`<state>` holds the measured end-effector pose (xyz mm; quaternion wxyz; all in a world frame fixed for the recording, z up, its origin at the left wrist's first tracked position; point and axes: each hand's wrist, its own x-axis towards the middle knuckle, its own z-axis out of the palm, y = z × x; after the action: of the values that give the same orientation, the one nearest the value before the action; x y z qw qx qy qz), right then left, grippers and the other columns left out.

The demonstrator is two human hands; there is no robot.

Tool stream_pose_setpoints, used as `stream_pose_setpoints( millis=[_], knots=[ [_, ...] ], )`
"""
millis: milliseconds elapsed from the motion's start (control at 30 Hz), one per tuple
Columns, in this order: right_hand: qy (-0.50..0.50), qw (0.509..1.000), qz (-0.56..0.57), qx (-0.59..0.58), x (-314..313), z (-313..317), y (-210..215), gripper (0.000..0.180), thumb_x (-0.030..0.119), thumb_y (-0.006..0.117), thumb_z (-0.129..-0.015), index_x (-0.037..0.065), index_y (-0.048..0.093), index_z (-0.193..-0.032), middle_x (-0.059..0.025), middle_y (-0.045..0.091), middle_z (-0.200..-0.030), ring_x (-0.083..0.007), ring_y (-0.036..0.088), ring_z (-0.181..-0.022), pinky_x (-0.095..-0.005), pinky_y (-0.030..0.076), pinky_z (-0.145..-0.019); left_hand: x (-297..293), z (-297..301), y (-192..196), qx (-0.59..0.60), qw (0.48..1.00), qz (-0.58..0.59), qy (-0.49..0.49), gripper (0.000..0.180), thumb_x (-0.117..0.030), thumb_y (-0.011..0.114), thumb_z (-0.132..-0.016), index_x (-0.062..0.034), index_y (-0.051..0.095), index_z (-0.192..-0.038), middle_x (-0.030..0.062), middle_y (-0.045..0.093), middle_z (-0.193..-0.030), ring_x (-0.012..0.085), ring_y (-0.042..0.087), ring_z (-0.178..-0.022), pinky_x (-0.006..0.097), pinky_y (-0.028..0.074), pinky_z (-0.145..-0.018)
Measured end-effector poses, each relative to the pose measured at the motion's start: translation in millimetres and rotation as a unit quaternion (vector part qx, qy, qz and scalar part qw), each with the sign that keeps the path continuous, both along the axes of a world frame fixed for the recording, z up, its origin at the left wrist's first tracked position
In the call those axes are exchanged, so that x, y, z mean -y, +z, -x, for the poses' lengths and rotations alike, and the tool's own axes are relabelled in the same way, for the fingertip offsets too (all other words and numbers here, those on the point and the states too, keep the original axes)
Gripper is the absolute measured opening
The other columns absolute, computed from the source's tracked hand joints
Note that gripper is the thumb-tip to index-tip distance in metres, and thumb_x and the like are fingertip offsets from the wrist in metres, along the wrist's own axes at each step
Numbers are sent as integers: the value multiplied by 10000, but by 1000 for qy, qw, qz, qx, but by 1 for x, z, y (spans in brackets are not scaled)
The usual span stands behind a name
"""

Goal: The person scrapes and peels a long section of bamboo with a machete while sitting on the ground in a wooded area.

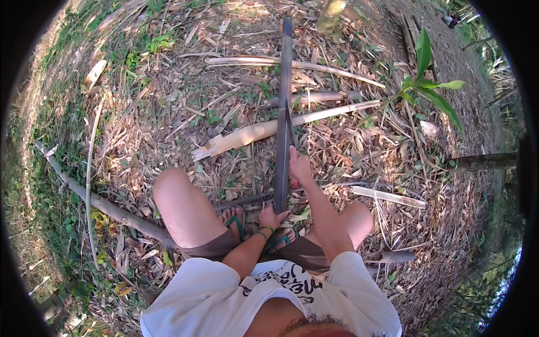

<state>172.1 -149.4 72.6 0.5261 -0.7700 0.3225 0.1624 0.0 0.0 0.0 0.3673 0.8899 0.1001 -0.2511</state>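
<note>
A long, dark bamboo-like pole (283, 84) runs upright through the middle of the view, away from me. My left hand (271, 217) is closed around its near end, low between my knees. Farther up, my right hand (300, 167) lies against the pole's right side with its fingers curled. A small red piece (295, 183), like part of a handle, shows beneath this hand; the rest of it is hidden. Above the right hand, a thin dark sliver or edge (289, 121) stands along the pole; I cannot tell whether it belongs to the pole.
Pale split strips (247, 136) lie crosswise beyond my knees, under the pole. A leafy green sapling (421, 84) stands at the far right. On the left, a thick branch (106, 208) slants toward my knee. Dry leaves and chips cover the ground (185, 101).
</note>
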Motion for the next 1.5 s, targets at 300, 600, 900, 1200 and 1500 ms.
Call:
stream_pose_setpoints(
  millis=[300,600,900,1200,1500],
  knots=[
    [31,989,127,63,32,-11,-21,609,544,475,-991,-22,691,-930,-116,610,-593,-207,604,-481,-381,509,-490,9,-12,-3,39,998,16,-35,684,-482,857,-653,19,647,-1069,245,707,-927,414,685,-911,491,541,-834],
    [-101,991,-77,34,-22,11,9,536,513,506,-995,12,637,-856,-68,535,-539,-182,559,-442,-351,473,-439,13,-20,21,132,982,-132,-8,856,-576,814,-651,17,499,-1183,233,657,-1050,414,652,-986,485,528,-871],
    [-94,979,-178,10,-18,8,36,477,466,541,-997,28,595,-816,-48,529,-578,-160,523,-449,-322,458,-431,17,-64,0,96,994,-60,0,633,-326,829,-727,-9,463,-1137,237,590,-1132,413,600,-1065,478,523,-875],
    [-83,969,-231,-17,-10,46,52,492,493,585,-972,64,532,-737,-37,518,-593,-154,511,-459,-313,449,-433,-9,-35,17,16,996,-84,-13,667,-315,845,-718,-5,442,-1151,237,594,-1124,425,596,-1073,491,518,-901],
    [-87,982,-165,-3,-67,114,46,483,493,553,-993,67,510,-769,-3,471,-572,-114,448,-439,-280,403,-422,-30,9,15,-51,996,-69,-22,693,-301,855,-698,-10,423,-1155,261,567,-1168,441,607,-1057,499,514,-903]
  ],
)
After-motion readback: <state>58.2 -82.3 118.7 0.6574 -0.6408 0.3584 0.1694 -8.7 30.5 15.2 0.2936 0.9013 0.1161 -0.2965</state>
